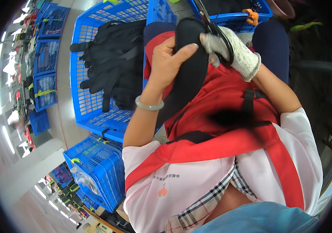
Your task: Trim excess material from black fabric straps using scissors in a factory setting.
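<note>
A long black padded fabric strip (191, 70) with a rounded end lies over my lap, its tip standing up between my hands. My left hand (165, 62), bare and with a pale bangle at the wrist, is closed on the strip, thumb pressed on its face. In a white knit glove with bare fingertips, my right hand (234, 52) grips a pair of scissors (203, 14) by the dark handles. The blades point away from me, just right of the strip's rounded end. Where the gloved fingers meet the strip's edge, contact is hard to tell.
A blue plastic crate (75, 77) heaped with black strips (113, 58) stands at my left. Another blue crate (228, 26) with an orange clip (250, 17) is ahead on the right. Stacked blue crates (96, 167) stand lower left. A red apron (228, 89) covers my lap.
</note>
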A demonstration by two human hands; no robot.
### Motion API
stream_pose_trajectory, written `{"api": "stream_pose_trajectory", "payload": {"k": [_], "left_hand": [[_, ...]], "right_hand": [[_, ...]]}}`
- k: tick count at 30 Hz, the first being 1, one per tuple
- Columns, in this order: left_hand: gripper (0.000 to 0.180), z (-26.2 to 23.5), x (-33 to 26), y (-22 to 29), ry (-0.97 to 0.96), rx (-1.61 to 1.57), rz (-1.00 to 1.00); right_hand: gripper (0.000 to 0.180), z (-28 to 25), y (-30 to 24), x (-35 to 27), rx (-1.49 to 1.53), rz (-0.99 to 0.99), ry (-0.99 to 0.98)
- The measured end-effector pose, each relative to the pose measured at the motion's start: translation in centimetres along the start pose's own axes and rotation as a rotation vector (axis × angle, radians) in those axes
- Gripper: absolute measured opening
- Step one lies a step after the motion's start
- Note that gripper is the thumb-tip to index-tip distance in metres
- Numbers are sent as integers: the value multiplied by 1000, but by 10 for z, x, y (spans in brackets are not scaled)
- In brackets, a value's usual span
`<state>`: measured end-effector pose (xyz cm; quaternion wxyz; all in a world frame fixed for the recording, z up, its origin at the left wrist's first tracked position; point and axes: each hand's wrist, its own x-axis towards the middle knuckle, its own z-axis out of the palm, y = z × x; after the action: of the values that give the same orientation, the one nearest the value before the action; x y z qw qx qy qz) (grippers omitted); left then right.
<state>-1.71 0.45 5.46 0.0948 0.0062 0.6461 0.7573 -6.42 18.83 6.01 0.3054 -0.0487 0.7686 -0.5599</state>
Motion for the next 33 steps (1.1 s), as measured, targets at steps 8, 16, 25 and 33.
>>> {"api": "stream_pose_trajectory", "payload": {"k": [8,16,25,33], "left_hand": [[24,22,27,0,-69,29,44],[16,1,36,4,-22,-174,-62],[17,2,42,-3,-36,-217,-75],[17,1,36,-1,5,-237,-25]], "right_hand": [[38,-30,33,1,430,-363,-118],[61,-46,39,-22,-560,-407,271],[75,-47,57,-32,-709,-451,224],[82,-33,65,-28,-700,-493,325]]}}
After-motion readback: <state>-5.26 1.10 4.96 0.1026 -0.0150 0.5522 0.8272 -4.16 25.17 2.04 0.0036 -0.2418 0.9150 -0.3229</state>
